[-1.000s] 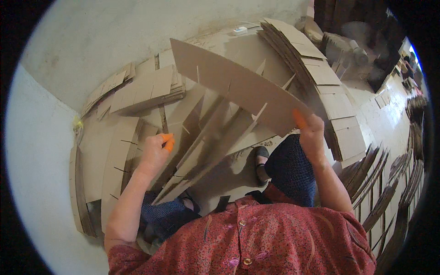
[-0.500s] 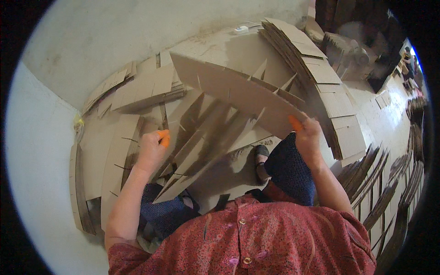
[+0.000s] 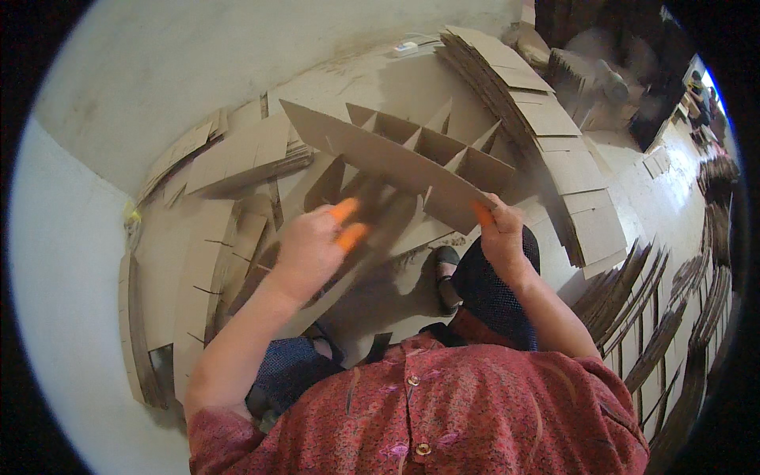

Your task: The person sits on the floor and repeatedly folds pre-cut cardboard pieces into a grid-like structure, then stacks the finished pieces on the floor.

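A long cardboard strip (image 3: 384, 158) slants across the middle, its near right end pinched in my right hand (image 3: 500, 229). Behind it stand crossed cardboard dividers (image 3: 439, 146), forming open cells. My left hand (image 3: 313, 241) hovers at the near side of the strip, two orange-covered fingers apart and nothing seen between them. Blurred cardboard pieces (image 3: 368, 202) lie just beyond those fingers, partly hidden by the hand. Orange covers sit on fingers of both hands.
A long row of stacked cardboard sheets (image 3: 570, 170) runs along the right. More slotted sheets (image 3: 245, 154) lie at the left by the wall, with another stack (image 3: 194, 277) beside my left arm. Standing cardboard pieces (image 3: 657, 332) fill the lower right. A white power strip (image 3: 404, 49) is at the back.
My left hand has moved right and forward, toward the strip. The held strip has shifted slightly left and tilted, showing more of the divider cells behind it. My right hand keeps its hold.
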### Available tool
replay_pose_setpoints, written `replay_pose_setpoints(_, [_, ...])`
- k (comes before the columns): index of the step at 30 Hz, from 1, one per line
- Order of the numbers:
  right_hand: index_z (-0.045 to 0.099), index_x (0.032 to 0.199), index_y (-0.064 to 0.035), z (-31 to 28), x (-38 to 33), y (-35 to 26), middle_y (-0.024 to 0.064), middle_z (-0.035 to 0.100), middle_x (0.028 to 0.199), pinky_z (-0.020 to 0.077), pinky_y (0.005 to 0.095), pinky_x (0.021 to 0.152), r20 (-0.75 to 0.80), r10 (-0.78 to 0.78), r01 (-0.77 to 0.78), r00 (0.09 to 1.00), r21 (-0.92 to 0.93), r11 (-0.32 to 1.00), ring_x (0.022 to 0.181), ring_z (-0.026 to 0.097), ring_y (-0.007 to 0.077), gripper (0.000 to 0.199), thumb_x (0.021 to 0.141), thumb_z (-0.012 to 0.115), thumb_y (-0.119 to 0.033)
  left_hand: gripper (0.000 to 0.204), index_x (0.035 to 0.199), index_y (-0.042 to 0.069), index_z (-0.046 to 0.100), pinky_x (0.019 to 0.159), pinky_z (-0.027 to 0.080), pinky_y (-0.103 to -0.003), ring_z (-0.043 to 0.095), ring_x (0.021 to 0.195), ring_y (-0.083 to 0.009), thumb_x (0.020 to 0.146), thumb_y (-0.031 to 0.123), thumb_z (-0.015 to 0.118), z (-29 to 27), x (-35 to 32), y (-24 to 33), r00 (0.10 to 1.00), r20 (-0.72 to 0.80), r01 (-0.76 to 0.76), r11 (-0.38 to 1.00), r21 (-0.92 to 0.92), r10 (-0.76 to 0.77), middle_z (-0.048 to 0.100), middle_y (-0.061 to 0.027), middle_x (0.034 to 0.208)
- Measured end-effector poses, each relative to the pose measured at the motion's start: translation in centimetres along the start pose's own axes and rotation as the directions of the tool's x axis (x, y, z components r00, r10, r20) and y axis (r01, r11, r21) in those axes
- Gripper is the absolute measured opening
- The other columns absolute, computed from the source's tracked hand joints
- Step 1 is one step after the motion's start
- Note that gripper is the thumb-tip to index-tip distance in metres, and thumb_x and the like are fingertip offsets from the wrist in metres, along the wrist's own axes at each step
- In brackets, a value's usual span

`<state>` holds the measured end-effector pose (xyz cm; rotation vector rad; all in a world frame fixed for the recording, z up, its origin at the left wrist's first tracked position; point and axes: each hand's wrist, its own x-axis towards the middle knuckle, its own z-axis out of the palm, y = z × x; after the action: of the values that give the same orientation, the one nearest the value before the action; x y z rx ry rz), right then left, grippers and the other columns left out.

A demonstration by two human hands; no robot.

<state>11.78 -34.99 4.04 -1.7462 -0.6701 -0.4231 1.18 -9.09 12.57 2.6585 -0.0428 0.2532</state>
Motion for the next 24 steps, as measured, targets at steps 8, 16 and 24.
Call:
replay_pose_setpoints(8, [0.064, 0.101, -0.0008, -0.5, -3.3, 4.0, 0.0216, 0.062, 0.077, 0.0475, 0.0308, 0.059, 0.128, 0.086, -0.077, 0.988, -0.075, 0.994, 0.065, 0.063, 0.0230, 0.017, 0.085, 0.062, 0.000, 0.036, 0.106, 0.003, 0.066, 0.068, 0.050, -0.037, 0.063, 0.080, -0.0337, 0.082, 0.030, 0.069, 4.5, 1.4, 1.3, 0.995, 0.101, -0.022, 0.996, 0.085, 0.013, 0.066, -0.0176, 0.090])
replay_pose_setpoints(16, [0.045, 0.134, -0.0086, -1.9, 0.7, -1.4, 0.0210, 0.065, 0.092, 0.0533, 0.0408, 0.067, 0.221, -0.178, 0.234, 0.959, -0.260, 0.937, 0.078, 0.064, 0.0381, 0.059, 0.079, 0.067, -0.009, 0.039, 0.102, 0.002, 0.066, 0.064, 0.048, -0.040, 0.063, 0.076, -0.0297, 0.078, 0.031, 0.074, 2.3, 4.0, -1.2, 0.998, -0.012, 0.068, 0.969, 0.236, -0.067, 0.065, -0.0172, 0.082])
replay_pose_setpoints(24, [0.046, 0.135, -0.0055, -3.2, 1.6, -1.8, 0.0218, 0.063, 0.087, 0.0506, 0.0424, 0.068, 0.532, -0.020, 0.211, 0.846, -0.301, 0.930, 0.074, 0.062, 0.0401, 0.059, 0.078, 0.054, 0.007, 0.020, 0.088, -0.003, 0.065, 0.065, 0.046, -0.043, 0.062, 0.069, -0.0349, 0.083, 0.016, 0.066, 4.2, 4.8, -3.9, 0.986, 0.120, 0.098, 0.982, 0.161, -0.118, 0.062, -0.0234, 0.075])
